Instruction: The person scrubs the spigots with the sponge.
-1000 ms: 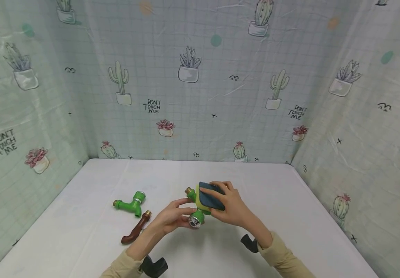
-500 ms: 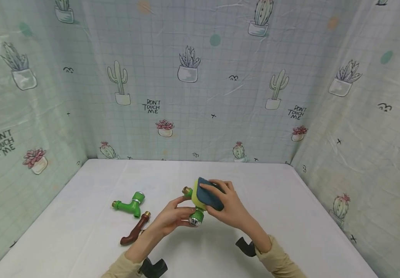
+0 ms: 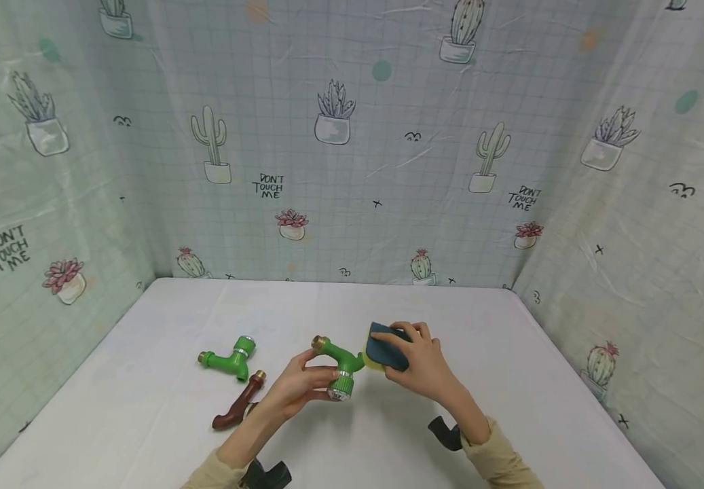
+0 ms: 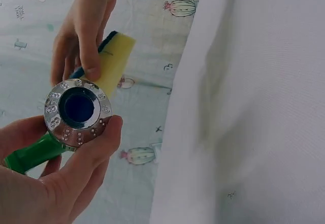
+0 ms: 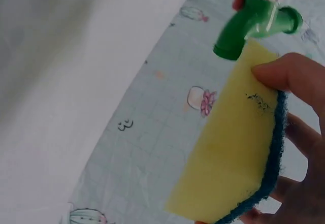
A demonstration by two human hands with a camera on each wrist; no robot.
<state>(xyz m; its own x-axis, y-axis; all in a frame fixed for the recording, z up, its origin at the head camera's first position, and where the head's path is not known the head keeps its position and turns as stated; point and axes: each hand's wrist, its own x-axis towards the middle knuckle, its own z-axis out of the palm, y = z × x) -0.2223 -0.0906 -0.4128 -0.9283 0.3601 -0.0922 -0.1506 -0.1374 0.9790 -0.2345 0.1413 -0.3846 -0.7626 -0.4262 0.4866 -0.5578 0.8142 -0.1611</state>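
White table (image 3: 510,353): fingers clamp green tap (image 3: 338,363) and sponge (image 3: 383,348); spare taps (image 3: 229,356) lie left.

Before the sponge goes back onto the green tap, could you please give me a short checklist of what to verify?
1. Left hand grips the green tap firmly: ok, fingers curl round it by the chrome ring.
2. Right hand holds the sponge: ok, pinched between thumb and fingers.
3. Sponge's yellow side faces the tap: ok.
4. Sponge touching the tap: cannot tell; its corner is at the tap's end.
5. Second green tap and brown tap out of the way: ok, lying on the table to the left.
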